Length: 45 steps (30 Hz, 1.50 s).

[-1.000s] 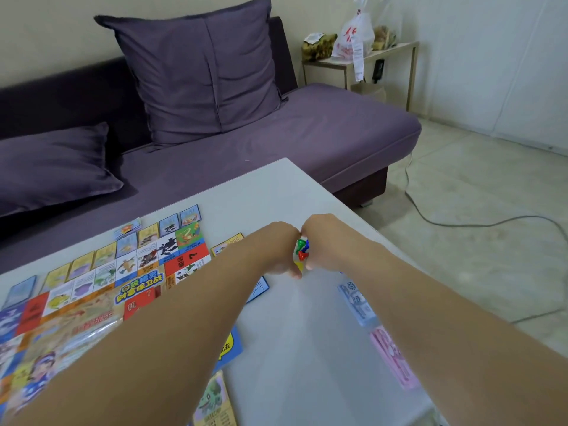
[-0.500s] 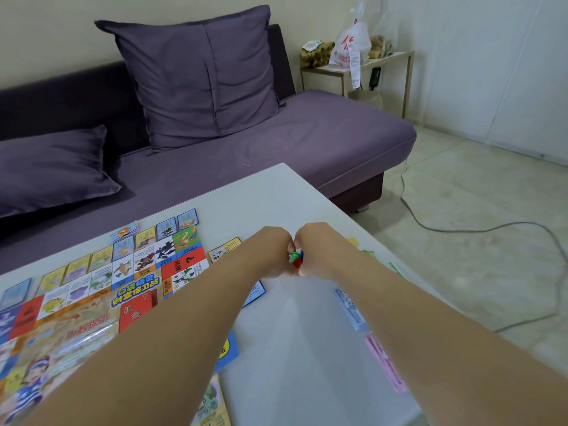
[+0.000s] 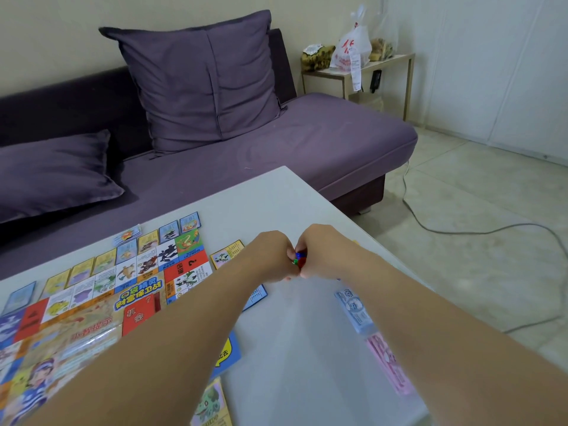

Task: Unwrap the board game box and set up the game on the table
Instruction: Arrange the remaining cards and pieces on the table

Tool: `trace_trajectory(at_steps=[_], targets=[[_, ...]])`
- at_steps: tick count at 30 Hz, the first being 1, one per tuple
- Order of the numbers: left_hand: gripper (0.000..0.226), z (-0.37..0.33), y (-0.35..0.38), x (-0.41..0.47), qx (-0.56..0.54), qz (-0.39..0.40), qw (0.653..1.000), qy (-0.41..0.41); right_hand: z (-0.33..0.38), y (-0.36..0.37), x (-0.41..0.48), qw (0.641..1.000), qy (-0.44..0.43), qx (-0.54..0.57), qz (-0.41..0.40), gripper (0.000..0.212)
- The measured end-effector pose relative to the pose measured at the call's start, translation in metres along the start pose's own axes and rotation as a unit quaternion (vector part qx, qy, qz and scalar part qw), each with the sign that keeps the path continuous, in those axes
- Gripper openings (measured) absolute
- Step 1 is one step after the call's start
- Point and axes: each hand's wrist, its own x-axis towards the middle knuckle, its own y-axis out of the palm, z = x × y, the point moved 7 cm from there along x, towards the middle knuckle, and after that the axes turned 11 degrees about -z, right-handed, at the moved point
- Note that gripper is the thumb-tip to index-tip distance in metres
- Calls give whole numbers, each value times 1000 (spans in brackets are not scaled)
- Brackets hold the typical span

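White table (image 3: 276, 195) bears the colourful game board (image 3: 138, 290); left hand (image 3: 272, 256) and right hand (image 3: 321, 252) pinch tiny red, green, blue pieces (image 3: 300, 259), mostly hidden between them

Left hand (image 3: 273, 256), right hand (image 3: 321, 253), knuckles together, fingers (image 3: 289, 267) curled

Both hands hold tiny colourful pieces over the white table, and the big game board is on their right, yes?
No. The head view shows the big colourful printed game board on their left, not right. The left hand and right hand do hold the tiny colourful pieces over the white table.
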Motion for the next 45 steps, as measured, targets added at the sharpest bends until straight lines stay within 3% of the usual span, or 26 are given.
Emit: trace_trajectory(at_steps=[8, 12, 18, 23, 26, 28, 33, 38, 42, 45], targets=[[17, 8, -7, -12, -142, 40, 987, -65, 0, -7, -4, 998, 4, 55, 36, 17], [15, 17, -16, -34, -192, 30, 977, -86, 11, -15, -17, 994, 7, 104, 22, 36], [14, 38, -32, -93, -226, 17, 968, -106, 51, -9, -54, 983, 9, 180, 40, 12], [14, 63, -46, -150, -248, -10, 958, -143, 86, 13, -82, 957, 49, 280, 63, 14], [12, 79, -50, -186, -241, -11, 958, -156, 108, 33, -102, 914, 104, 376, 109, 28], [14, 89, -52, -206, -250, -26, 953, -169, 128, 42, -116, 858, 143, 468, 156, 33], [10, 109, -76, -241, -233, -97, 951, -178, 177, 47, -143, 738, 185, 609, 224, 22], [17, 115, -97, -261, -155, -148, 963, -162, 214, 41, -163, 683, 232, 659, 213, 18], [24, 109, -112, -261, -58, -151, 972, -168, 231, 40, -163, 576, 298, 737, 189, 20], [24, 106, -116, -254, -29, -156, 971, -177, 237, 37, -159, 546, 315, 758, 169, 20]])
